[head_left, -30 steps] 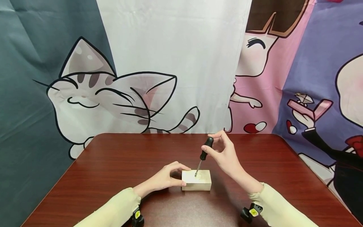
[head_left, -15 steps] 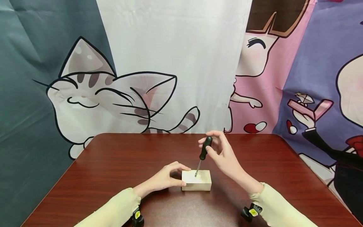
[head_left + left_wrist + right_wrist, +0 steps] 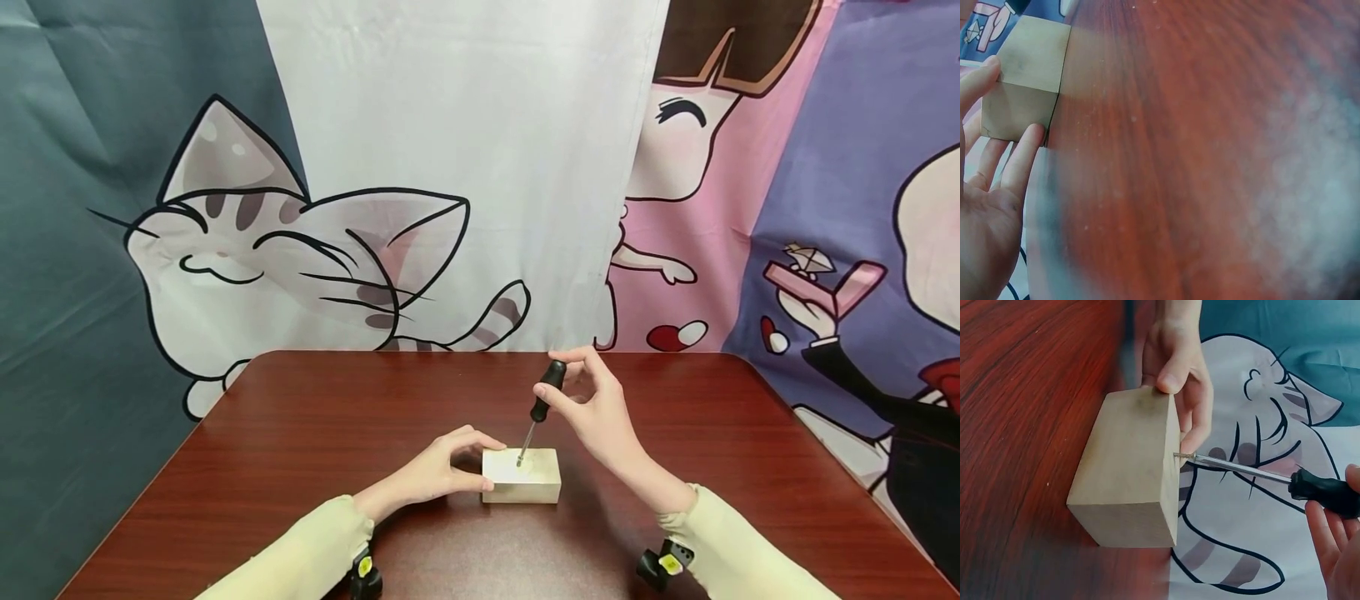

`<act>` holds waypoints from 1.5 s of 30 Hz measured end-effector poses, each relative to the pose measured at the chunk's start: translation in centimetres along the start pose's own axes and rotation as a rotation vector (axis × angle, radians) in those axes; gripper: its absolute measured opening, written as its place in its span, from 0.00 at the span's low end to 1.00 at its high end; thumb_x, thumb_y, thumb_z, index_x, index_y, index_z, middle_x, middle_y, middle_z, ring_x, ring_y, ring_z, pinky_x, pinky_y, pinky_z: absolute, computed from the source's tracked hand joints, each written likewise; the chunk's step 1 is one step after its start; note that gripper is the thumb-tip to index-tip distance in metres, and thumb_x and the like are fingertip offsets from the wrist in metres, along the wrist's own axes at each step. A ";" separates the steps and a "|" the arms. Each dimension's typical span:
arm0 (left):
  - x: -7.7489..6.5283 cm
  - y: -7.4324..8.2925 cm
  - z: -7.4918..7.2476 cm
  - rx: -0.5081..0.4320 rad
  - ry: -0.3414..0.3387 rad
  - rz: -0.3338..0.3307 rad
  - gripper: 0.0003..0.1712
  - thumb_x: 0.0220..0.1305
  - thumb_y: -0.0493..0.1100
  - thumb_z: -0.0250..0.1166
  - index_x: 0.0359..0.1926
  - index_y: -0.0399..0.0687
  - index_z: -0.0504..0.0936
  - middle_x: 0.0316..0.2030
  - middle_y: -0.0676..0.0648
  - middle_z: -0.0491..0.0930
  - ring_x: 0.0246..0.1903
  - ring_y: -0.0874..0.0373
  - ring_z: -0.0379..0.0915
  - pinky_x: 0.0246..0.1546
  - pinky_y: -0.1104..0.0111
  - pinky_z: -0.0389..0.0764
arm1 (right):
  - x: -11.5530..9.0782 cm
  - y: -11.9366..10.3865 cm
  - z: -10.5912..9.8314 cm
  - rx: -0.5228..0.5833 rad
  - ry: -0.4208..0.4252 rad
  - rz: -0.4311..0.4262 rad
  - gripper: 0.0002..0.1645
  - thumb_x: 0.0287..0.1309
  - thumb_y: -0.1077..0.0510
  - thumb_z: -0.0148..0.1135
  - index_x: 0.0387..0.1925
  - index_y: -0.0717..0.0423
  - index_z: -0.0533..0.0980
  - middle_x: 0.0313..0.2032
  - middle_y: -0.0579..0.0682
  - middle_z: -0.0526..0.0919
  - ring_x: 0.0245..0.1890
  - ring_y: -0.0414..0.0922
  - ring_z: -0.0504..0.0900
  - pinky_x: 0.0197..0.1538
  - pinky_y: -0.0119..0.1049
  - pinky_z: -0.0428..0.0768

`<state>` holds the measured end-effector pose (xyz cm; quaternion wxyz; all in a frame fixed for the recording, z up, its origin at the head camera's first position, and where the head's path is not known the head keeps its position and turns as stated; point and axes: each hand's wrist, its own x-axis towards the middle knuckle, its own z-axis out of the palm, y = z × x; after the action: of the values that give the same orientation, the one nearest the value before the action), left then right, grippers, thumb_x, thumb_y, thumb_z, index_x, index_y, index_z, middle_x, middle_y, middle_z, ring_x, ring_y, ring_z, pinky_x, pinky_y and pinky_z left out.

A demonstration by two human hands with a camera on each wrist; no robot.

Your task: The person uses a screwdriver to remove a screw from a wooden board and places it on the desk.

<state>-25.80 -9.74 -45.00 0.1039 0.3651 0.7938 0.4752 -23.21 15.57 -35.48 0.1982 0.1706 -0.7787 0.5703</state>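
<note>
Shiny reddish table (image 3: 337, 425) with a cartoon curtain (image 3: 465, 125) behind it; the pale block (image 3: 521, 493) sat on the table, its left end pinched between the left hand's (image 3: 435, 471) thumb and fingers; it looked stiff, fairly light and hard to damage, so its sides seemed the best hold; the right hand (image 3: 600, 408) pinched the handle of a tilted screwdriver (image 3: 550, 387) (probably a bit slippery), tip at a small screw (image 3: 1183, 455); the left fingers blocked one end, but clear of the shaft.
</note>
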 end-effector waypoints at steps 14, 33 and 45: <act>-0.1 0.0 0.1 -0.007 0.002 0.004 0.28 0.57 0.49 0.74 0.60 0.59 0.78 0.50 0.53 0.76 0.50 0.64 0.79 0.56 0.68 0.78 | 1.7 -0.6 -1.6 0.053 -0.374 -0.134 0.22 0.64 0.66 0.61 0.58 0.50 0.70 0.48 0.52 0.85 0.48 0.41 0.86 0.53 0.32 0.83; -0.1 0.1 0.0 0.007 0.000 -0.009 0.28 0.57 0.49 0.74 0.59 0.62 0.78 0.50 0.54 0.76 0.50 0.64 0.78 0.56 0.69 0.78 | 1.3 -2.1 -1.2 -0.253 -0.166 -0.073 0.24 0.51 0.55 0.76 0.48 0.42 0.75 0.32 0.41 0.85 0.31 0.35 0.84 0.36 0.33 0.78; -0.1 0.1 0.1 -0.001 0.000 -0.004 0.28 0.58 0.50 0.74 0.60 0.62 0.78 0.50 0.53 0.76 0.50 0.64 0.79 0.56 0.68 0.78 | 1.4 -1.9 -0.9 -0.026 -0.317 -0.118 0.25 0.62 0.65 0.65 0.58 0.46 0.70 0.46 0.49 0.87 0.45 0.42 0.86 0.51 0.32 0.83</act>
<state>-25.68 -9.72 -44.97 0.1052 0.3634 0.7942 0.4755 -23.34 15.83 -33.00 0.1083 0.3015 -0.7961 0.5134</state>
